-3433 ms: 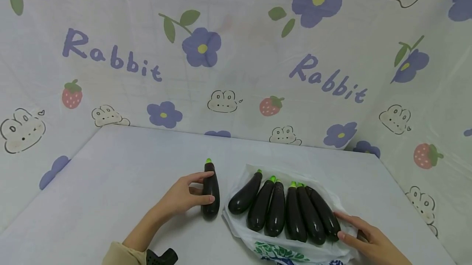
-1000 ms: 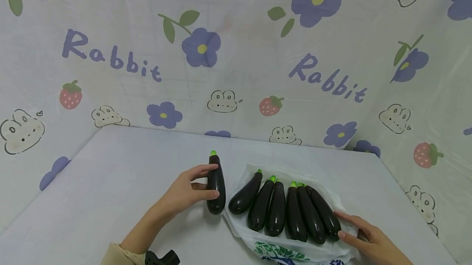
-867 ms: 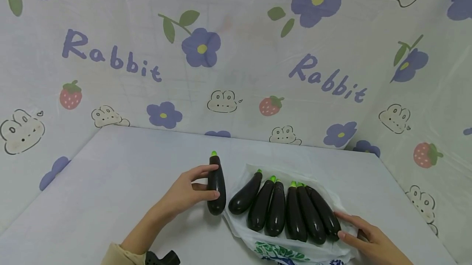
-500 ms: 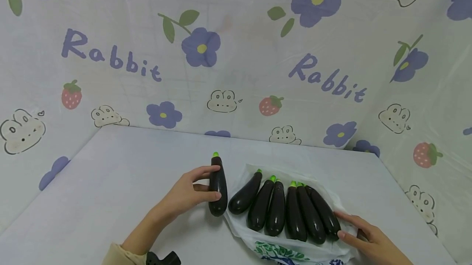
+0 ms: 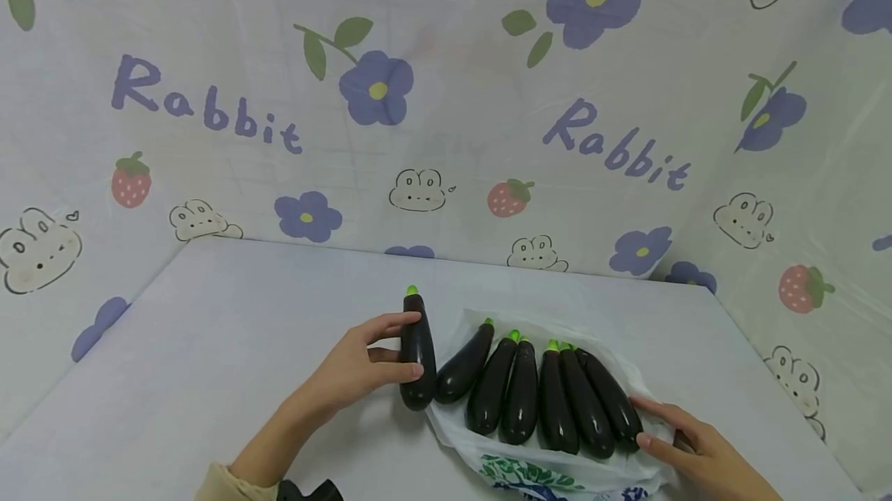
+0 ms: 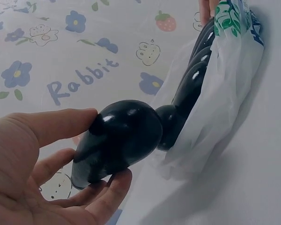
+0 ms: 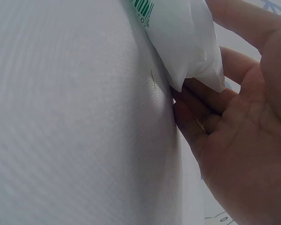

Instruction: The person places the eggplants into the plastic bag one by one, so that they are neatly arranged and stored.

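Observation:
My left hand (image 5: 358,362) grips a glossy black eggplant (image 5: 418,354) with a green stem end, thumb and fingers on its sides. It stands at the left edge of a white plastic bag (image 5: 463,454). In the left wrist view the held eggplant (image 6: 124,133) meets or overlaps the end of a bagged eggplant (image 6: 167,126); I cannot tell which. Several eggplants (image 5: 523,400) lie side by side on the bag, stems away from me. My right hand (image 5: 697,447) holds the bag's right side, thumb and forefinger by the rightmost eggplant (image 5: 609,400). In the right wrist view fingers curl round the bag's corner (image 7: 192,61).
A white table (image 5: 209,377) lies under everything. Behind it hangs a pale cloth (image 5: 453,83) printed with flowers, strawberries and rabbits. A black object (image 5: 310,490), partly cut off, sits at my left wrist. Green and blue print (image 5: 523,474) marks the bag's front.
My left hand has carried its eggplant to the right, from apart from the bag up against the leftmost bagged eggplant. My right hand and the bag have hardly moved.

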Demonstrator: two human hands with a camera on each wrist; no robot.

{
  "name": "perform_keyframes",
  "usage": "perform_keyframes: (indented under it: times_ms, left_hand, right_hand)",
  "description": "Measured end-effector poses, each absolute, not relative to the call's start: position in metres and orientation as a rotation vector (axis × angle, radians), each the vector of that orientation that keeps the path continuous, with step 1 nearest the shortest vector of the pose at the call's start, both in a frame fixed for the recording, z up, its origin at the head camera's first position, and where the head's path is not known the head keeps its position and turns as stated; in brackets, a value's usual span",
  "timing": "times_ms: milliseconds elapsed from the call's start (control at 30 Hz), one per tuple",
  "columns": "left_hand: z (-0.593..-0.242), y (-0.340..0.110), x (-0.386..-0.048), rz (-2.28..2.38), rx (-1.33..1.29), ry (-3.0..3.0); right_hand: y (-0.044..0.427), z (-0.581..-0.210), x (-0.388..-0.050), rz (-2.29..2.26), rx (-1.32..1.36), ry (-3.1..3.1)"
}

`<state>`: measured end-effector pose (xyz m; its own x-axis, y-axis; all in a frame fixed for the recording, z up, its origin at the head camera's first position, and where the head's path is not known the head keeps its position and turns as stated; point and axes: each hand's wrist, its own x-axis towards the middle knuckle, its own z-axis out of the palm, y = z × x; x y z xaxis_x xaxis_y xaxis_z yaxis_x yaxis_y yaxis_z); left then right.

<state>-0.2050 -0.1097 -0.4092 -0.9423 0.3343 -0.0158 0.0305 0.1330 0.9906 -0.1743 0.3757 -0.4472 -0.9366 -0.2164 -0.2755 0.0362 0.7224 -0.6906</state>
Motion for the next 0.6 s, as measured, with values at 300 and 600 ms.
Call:
perform_keyframes:
  times_ms: [300, 600]
  left_hand:
    - [-0.401, -0.098, -0.196, 1.881, 0.401, 2.16]
    - [-0.402, -0.064, -0.196, 1.902, 0.46, 2.112]
  right_hand:
    - [0.375, -0.45, -0.175, -0.987, -0.133, 2.634]
    - [0.375, -0.447, -0.175, -0.981, -0.108, 2.624]
